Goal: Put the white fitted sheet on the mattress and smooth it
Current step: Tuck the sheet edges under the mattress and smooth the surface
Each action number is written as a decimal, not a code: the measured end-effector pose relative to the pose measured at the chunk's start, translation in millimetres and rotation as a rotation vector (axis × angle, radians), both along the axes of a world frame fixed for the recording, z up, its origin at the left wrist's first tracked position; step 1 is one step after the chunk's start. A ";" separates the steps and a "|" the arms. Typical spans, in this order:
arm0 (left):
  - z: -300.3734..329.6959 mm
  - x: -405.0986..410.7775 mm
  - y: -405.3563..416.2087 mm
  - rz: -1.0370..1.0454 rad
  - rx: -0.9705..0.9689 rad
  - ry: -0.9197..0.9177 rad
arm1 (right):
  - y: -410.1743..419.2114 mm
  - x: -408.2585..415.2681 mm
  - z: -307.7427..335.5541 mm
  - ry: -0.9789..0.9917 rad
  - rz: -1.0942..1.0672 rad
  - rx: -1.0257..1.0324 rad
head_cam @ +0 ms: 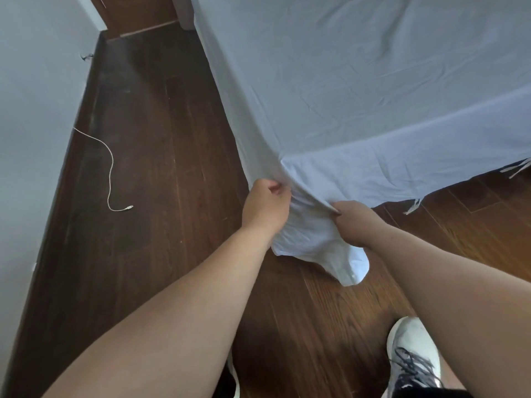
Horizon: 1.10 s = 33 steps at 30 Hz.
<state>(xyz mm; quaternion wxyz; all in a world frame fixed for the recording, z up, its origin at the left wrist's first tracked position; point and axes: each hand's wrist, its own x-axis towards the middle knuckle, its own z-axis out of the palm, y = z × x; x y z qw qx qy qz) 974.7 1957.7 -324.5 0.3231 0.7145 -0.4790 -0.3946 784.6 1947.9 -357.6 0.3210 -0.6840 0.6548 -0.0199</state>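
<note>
The white fitted sheet (359, 81) lies spread over the mattress, which fills the upper right and is fully hidden under the cloth. At the near left corner of the bed the sheet hangs down in a bunched fold (316, 242) that reaches the floor. My left hand (265, 206) grips the cloth on the left side of that corner. My right hand (356, 222) pinches a fold of it on the right side. The sheet's top shows light wrinkles.
Dark wooden floor (149, 156) runs along the bed's left side, bounded by a white wall (37, 110). A white charging cable (110, 179) lies on the floor near the wall. My shoe (413, 351) stands at the bottom right. Loose white ties (413, 205) dangle below the sheet's front edge.
</note>
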 end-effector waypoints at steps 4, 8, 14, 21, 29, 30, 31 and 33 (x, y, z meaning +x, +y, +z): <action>-5.9 -2.4 -4.1 0.073 -0.010 0.044 | -5.8 -11.0 -9.7 0.053 -0.172 -0.033; -4.9 -8.1 -5.4 0.246 0.091 0.338 | -15.1 -9.3 -8.2 0.179 -0.306 -0.095; -7.1 -15.3 -17.5 0.429 0.264 0.698 | -19.4 -14.4 -21.0 -0.006 -0.468 -0.188; -35.6 -28.7 -25.6 0.541 0.309 0.956 | -25.7 2.4 -35.5 -0.529 -0.858 -0.099; -68.2 -21.8 -35.2 0.587 0.377 1.023 | -27.7 11.8 -51.7 -0.917 -1.220 0.365; -67.5 -21.0 -35.0 0.560 0.375 1.038 | -25.2 17.2 -51.7 -1.020 -1.185 0.480; -66.4 -20.5 -34.8 0.531 0.376 1.056 | -25.0 22.6 -52.5 -1.149 -1.151 0.579; -63.3 -18.8 -36.5 0.513 0.378 1.074 | -26.8 32.9 -54.6 -1.415 -1.147 0.696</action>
